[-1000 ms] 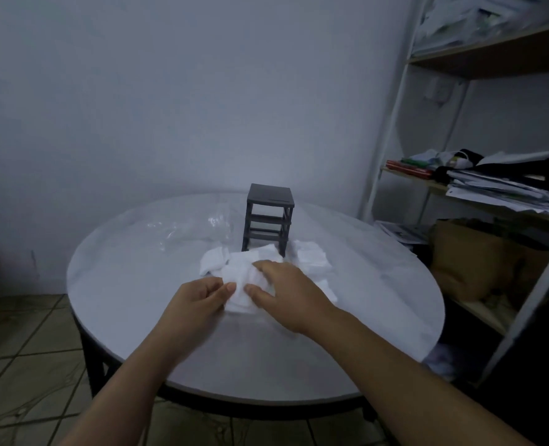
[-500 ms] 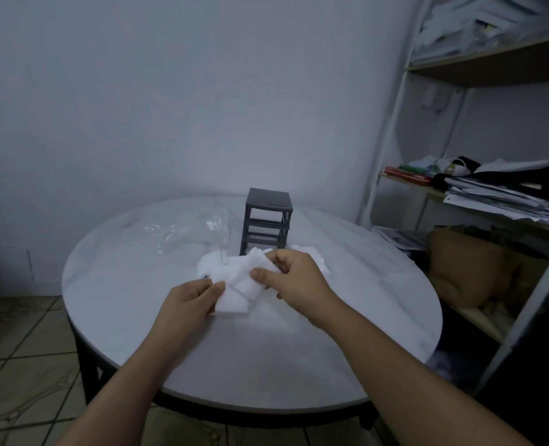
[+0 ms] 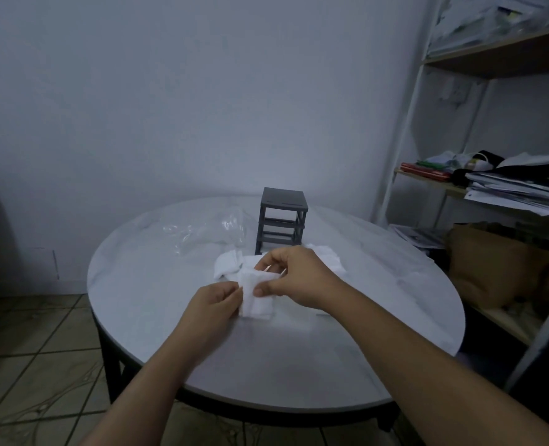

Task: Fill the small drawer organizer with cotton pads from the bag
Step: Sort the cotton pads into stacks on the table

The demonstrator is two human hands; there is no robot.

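Just below the middle of the frame, a small white stack of cotton pads [image 3: 256, 297] is held above the round worktop [image 3: 331, 365] between both hands. The left hand [image 3: 213, 305] has its grip pinched on the stack's left edge, thumb and fingertips together on it. The right hand [image 3: 300, 278] has its grip clamped on the right side, with the thumb on the near face and the fingers curled over the top. Behind them, a loose pile [image 3: 229, 265] of more pads lies on the worktop, close against the foot of the dark drawer organizer [image 3: 282, 220]. Its frame looks open, with no drawers in it (the light is dim, so I would not swear to that). The clear bag [image 3: 208, 231] lies crumpled to the left of the organizer.

The pads will likely handle as very light, soft and compressible, with layers that slide and fan apart easily. Squeezing the whole stack across its flat faces, near the middle, should keep it together. An edge pinch risks shedding the outer pads. They are not fragile, though a hard squeeze may crumple them.
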